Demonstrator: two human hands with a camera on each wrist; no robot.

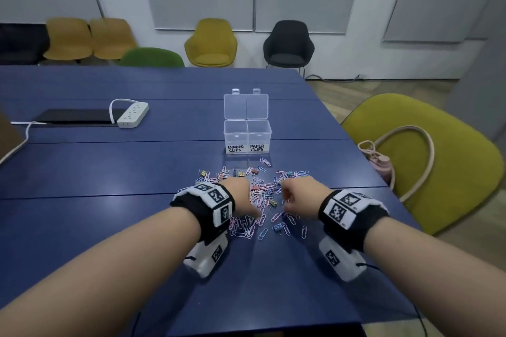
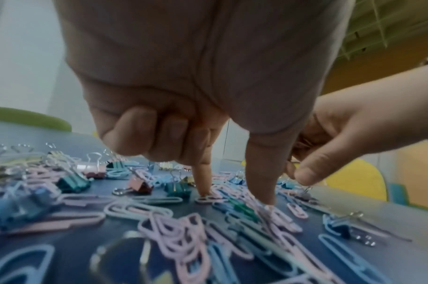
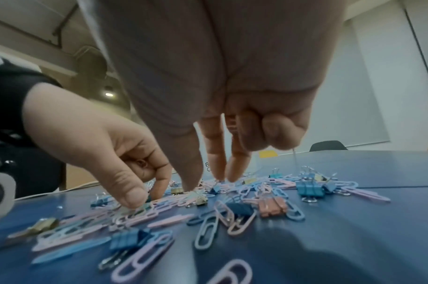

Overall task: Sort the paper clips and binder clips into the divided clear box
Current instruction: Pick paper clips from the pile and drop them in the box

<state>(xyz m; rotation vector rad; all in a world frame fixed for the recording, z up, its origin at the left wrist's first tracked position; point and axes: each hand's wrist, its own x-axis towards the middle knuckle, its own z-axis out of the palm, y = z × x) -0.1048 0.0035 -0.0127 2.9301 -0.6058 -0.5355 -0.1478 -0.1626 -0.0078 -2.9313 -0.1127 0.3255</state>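
A heap of pastel paper clips and small binder clips [image 1: 262,194] lies on the blue table [image 1: 137,172]. Behind it stands the clear divided box [image 1: 247,131] with both lids up, labelled BINDER CLIPS on the left and PAPER CLIPS on the right. My left hand [image 2: 234,198] reaches into the heap. Its thumb and forefinger tips are down on either side of a green binder clip [image 2: 243,208], and its other fingers are curled. My right hand [image 3: 204,184] pinches downward at a pale binder clip [image 3: 200,199], whose wire handle shows under the thumb in the left wrist view.
A white power strip [image 1: 133,115] and a flat black device [image 1: 76,116] lie at the far left. An olive chair [image 1: 438,161] holding a strap and a pink bottle [image 1: 383,169] stands off the table's right edge. More chairs line the back wall.
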